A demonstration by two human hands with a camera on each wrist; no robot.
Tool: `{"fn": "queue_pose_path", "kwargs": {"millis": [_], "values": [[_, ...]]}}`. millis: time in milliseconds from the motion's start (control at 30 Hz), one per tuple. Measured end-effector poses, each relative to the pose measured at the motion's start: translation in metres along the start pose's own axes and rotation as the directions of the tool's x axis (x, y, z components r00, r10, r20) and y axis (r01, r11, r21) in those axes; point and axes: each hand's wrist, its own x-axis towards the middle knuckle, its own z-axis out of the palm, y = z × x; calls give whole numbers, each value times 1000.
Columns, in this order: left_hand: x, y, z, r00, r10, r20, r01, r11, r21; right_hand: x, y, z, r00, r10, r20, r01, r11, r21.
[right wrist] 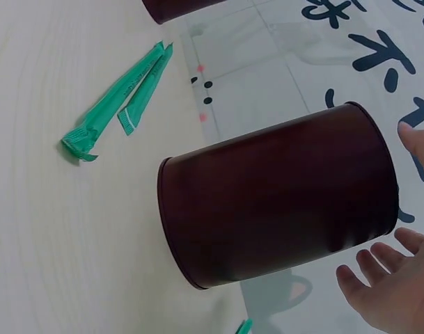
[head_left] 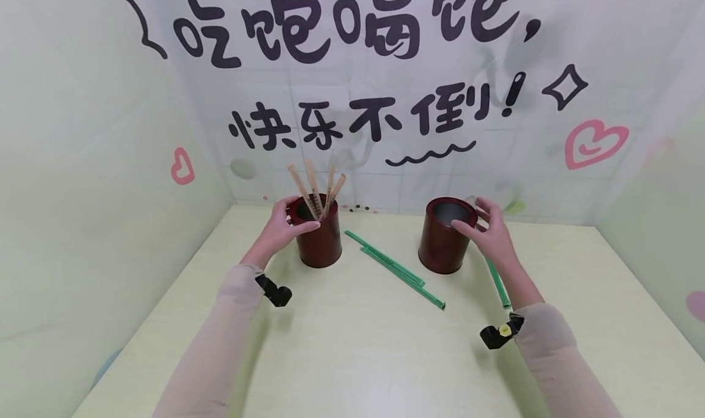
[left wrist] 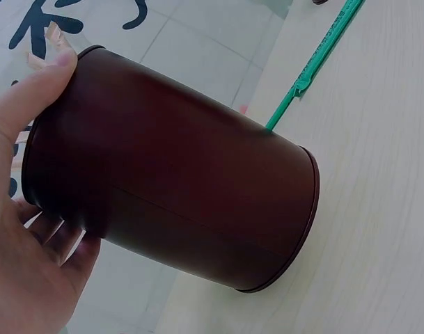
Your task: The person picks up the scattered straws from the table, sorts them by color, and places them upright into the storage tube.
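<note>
On the left, my left hand [head_left: 278, 227] grips a dark red cylindrical cup [head_left: 321, 246] near its rim, thumb on one side and fingers around the other. Several slim tan paper-wrapped sticks [head_left: 311, 185] lean upright out of that cup. A second dark red cup [head_left: 440, 246] stands upright to the right, its visible inside grey. Around its rim my right hand [head_left: 494, 233] is spread. The right wrist view shows a gap between the fingertips [right wrist: 370, 268] and this cup's wall.
Between the cups, green wrapped sticks [head_left: 399, 272] lie diagonally on the pale table [head_left: 358, 357]. Another green wrapped stick [head_left: 498, 285] lies beside the right forearm, partly hidden by it. Behind the cups rises a white wall [head_left: 385, 191] with black lettering.
</note>
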Motion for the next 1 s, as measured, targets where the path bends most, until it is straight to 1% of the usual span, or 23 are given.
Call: {"fn": "queue_pose_path", "kwargs": {"millis": [200, 333, 433, 533, 800, 933, 967, 1000], "values": [[-2, 0, -1, 1000, 10, -3, -10, 1000, -6, 2, 5, 4, 998, 5, 57, -4, 1000, -12], [-2, -1, -1, 1000, -1, -9, 1, 1000, -24, 1, 6, 6, 996, 23, 80, -23, 1000, -9], [-3, -2, -3, 1000, 7, -16, -8, 999, -49, 0, 6, 8, 996, 36, 86, -36, 999, -12], [-7, 1, -7, 999, 28, -25, -30, 997, -66, 0, 6, 7, 996, 37, 82, -36, 999, -10], [-19, 14, -15, 993, 96, -68, -103, 990, -98, 1, 10, 6, 996, 5, 89, -6, 1000, 11], [-25, 24, -17, 983, 157, -93, -164, 983, -83, 1, 12, 6, 995, 7, 102, -9, 1000, 16], [-27, 27, -17, 980, 173, -101, -181, 980, -79, -1, 7, 5, 994, 12, 108, -14, 1000, 19], [-28, 31, -17, 976, 188, -107, -196, 978, -74, -1, 8, 4, 994, 12, 112, -15, 1000, 19]]}}
